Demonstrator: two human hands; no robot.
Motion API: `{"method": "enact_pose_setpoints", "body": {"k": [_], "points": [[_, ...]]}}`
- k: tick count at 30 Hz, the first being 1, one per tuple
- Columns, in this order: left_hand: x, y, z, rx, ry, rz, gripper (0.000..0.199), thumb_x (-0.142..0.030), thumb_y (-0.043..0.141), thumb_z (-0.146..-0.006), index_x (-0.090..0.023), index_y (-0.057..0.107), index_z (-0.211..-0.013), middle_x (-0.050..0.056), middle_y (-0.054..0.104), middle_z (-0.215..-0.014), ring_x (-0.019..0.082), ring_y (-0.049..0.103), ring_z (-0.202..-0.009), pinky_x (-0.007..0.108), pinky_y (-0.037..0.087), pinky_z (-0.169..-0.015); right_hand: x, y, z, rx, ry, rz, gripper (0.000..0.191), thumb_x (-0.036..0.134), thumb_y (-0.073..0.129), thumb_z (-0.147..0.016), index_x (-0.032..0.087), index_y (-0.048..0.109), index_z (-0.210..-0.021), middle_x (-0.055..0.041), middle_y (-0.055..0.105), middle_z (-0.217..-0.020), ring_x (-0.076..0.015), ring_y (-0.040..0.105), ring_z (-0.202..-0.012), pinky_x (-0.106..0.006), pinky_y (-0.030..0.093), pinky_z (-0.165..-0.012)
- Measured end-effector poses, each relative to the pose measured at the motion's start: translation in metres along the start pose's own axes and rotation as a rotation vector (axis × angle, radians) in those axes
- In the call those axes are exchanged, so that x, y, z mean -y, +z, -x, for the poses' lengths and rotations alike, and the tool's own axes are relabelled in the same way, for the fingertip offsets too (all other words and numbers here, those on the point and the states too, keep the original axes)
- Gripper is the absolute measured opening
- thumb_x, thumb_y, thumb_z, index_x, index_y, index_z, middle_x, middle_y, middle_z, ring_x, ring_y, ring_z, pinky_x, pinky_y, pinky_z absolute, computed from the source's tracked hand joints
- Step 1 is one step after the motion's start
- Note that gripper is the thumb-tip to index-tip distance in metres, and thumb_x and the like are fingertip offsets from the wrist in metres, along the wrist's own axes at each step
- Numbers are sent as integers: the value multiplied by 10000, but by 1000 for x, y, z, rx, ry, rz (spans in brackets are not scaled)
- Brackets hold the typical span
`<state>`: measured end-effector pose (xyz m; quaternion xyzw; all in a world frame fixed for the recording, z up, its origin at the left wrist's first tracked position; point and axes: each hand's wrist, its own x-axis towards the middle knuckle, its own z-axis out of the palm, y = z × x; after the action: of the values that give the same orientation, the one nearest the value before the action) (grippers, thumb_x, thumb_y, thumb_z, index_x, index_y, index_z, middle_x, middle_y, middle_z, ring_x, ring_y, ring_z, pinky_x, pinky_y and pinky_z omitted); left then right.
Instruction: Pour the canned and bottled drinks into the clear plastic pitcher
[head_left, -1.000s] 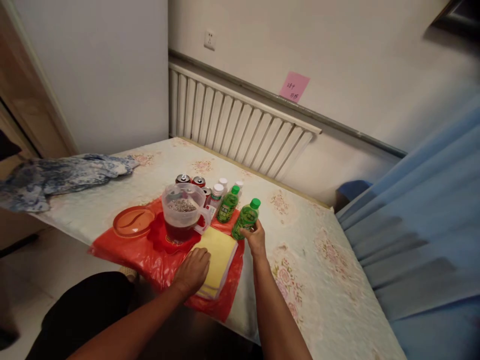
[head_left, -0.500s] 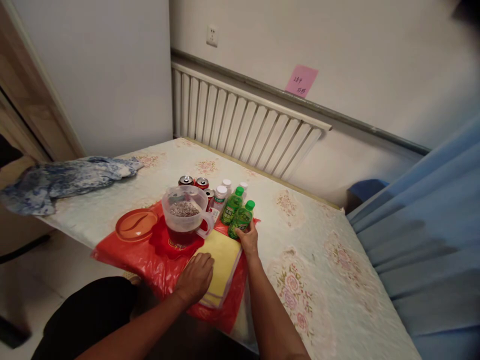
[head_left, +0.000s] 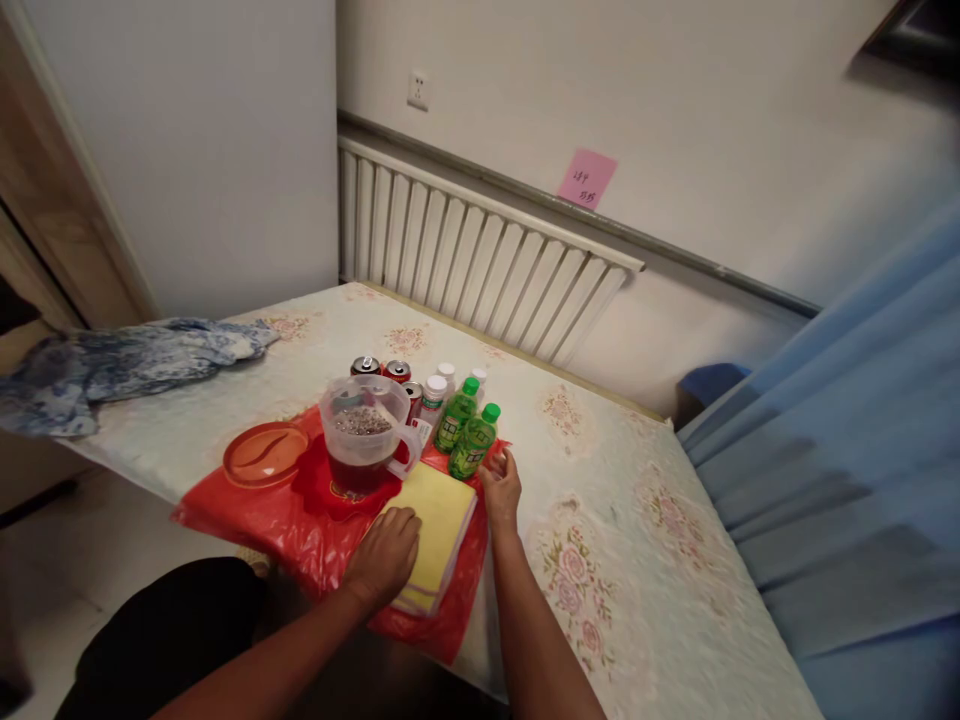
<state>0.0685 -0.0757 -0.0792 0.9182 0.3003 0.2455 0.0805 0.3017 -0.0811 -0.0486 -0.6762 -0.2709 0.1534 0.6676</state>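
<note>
My left hand (head_left: 385,552) lies open on a flat yellow rectangular stack (head_left: 437,510) with pale edges; whether it is cloth or paper I cannot tell. My right hand (head_left: 502,488) is just right of the nearer green drink bottle (head_left: 474,443), its fingers loosely bent and apart, holding nothing. A second green bottle (head_left: 456,418) stands beside it. To the left, a clear plastic jug (head_left: 365,440) of dark, foamy liquid sits on a red scalloped dish (head_left: 311,482). An orange round lid (head_left: 265,453) lies beside the dish. Under these spreads a red plastic bag (head_left: 247,510).
Behind the jug stand several drink cans (head_left: 397,371) and white-capped bottles (head_left: 434,392). A floral cloth covers the table (head_left: 615,500). Blue patterned fabric (head_left: 150,365) lies at the left edge. A radiator (head_left: 465,245) lines the wall; a blue curtain (head_left: 847,470) hangs at right.
My right hand has let go of the nearer green bottle and moved slightly right of it. The left hand stays on the yellow stack. The view has shifted slightly.
</note>
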Motion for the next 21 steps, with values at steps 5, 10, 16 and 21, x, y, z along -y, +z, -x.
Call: {"method": "enact_pose_setpoints", "body": {"k": [5, 10, 16, 21], "points": [[-1, -2, -1, 36, -18, 9, 220, -152, 431, -953, -181, 641, -1013, 109, 627, -1083, 271, 522, -1056, 429, 443, -956, -7, -23, 57, 34, 2, 55, 556, 331, 639, -709, 131, 601, -1227, -110, 727, -1043, -220, 697, -859, -342, 557, -836], [0, -1, -1, 57, -33, 6, 208, -169, 440, -948, -181, 641, -999, 108, 621, -1060, 271, 517, -1044, 421, 432, -960, -23, -49, 121, 102, -65, 171, 334, 274, 585, -774, 165, 680, -1075, -67, 743, -890, -213, 696, -771, -315, 557, -750], [2, 2, -1, 51, -40, 20, 221, -167, 422, -948, -182, 639, -987, 110, 616, -1049, 271, 507, -1033, 423, 423, -959, -35, -73, 158, 174, -309, 364, 265, 221, 526, -859, 191, 699, -1058, -82, 731, -940, -214, 694, -830, -314, 549, -768], [1, 3, 1, 29, -61, 42, 223, -155, 435, -932, -199, 645, -995, 94, 625, -1050, 259, 519, -1056, 418, 420, -976, -34, -78, 170, 197, -449, 455, 232, 171, 514, -870, 208, 690, -1018, -70, 718, -922, -207, 685, -824, -303, 543, -754]]}}
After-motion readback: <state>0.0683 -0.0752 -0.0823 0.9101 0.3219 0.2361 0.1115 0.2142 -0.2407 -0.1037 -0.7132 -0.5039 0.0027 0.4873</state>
